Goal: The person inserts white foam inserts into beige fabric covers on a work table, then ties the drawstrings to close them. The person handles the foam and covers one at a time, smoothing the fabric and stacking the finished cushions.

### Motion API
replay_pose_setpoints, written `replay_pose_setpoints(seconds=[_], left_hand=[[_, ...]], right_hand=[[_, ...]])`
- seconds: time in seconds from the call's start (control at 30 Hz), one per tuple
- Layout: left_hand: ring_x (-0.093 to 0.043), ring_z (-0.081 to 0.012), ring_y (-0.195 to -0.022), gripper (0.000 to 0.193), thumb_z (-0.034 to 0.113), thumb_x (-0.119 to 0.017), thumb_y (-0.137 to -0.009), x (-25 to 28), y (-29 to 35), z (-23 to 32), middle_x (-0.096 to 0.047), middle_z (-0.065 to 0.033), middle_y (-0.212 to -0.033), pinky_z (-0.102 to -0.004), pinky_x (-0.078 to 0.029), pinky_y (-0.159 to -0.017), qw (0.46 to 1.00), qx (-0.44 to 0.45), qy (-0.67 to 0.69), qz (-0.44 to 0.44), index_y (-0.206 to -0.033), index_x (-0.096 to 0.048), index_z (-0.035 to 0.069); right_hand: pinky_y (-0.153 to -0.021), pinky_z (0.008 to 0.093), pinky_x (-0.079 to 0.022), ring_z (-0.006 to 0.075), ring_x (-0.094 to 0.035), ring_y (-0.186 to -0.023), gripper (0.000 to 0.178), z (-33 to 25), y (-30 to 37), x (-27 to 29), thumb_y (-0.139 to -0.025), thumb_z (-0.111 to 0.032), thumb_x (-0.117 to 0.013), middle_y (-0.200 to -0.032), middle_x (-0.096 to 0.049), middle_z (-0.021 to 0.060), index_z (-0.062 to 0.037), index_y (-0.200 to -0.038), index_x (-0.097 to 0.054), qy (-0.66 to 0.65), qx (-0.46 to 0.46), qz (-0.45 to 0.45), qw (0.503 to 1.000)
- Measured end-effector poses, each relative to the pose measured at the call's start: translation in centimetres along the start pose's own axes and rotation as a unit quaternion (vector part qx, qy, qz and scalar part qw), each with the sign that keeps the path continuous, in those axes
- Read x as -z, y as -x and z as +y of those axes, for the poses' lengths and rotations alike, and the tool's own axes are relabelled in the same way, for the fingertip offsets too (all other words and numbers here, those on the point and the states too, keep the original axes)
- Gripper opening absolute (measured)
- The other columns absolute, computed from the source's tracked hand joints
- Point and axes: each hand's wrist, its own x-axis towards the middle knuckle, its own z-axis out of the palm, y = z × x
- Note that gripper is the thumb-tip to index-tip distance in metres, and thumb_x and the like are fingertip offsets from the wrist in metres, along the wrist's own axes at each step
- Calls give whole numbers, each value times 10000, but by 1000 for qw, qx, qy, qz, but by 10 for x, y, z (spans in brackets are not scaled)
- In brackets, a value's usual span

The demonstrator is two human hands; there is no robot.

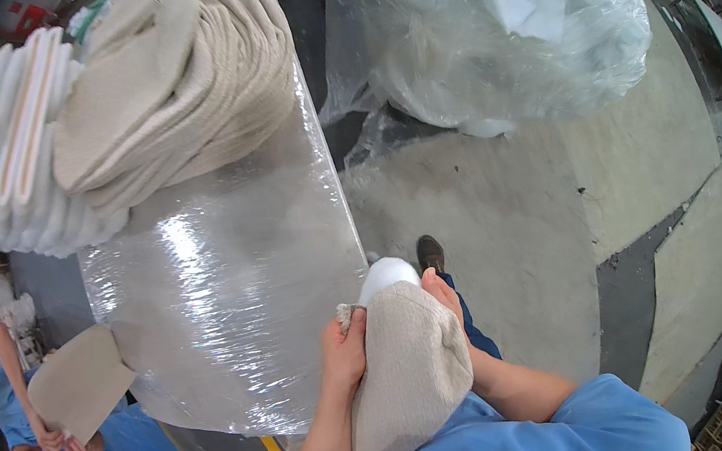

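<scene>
A beige woven fabric cover point(407, 357) is held up against my body, its closed rounded end toward me. White soft padding point(388, 274) sticks out past its far edge. My left hand point(344, 352) is closed on the left edge of the cover, the thumb on top and a bunched fold of fabric at the fingertips. On the other side, my right hand point(446, 298) lies along the cover with its fingers stretched out, touching the fabric. What is inside the cover is mostly hidden.
A plastic-wrapped table point(234, 308) stands at left, bearing stacked beige covers point(204, 91) and folded white pads point(17, 144). Ahead lies a clear plastic bag point(483, 42) of white padding. At far left a co-worker point(11, 395) holds a beige piece point(78, 376).
</scene>
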Motion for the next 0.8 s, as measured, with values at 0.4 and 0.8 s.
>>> replay_pose_setpoints(seconds=[0.4,0.8], left_hand=[[-501,-103,-732,357,325,-638,-1097,-12,-24,27,-591,-14,-732,-293,-444,-668,985,-135,-93,63,-929,-643,10],[-520,-114,-703,338,303,-641,-1094,-23,-42,36,-596,-28,-716,-305,-455,-652,985,-139,-94,38,-915,-649,16]], right_hand=[[-672,261,-493,63,-571,-757,294,42,-21,9,-1138,-321,-536,-859,-615,-21,-73,-1011,-631,133,5,68,989],[-697,253,-485,61,-562,-785,239,71,-16,15,-1127,-270,-557,-891,-610,-18,-65,-1032,-633,159,27,69,985]])
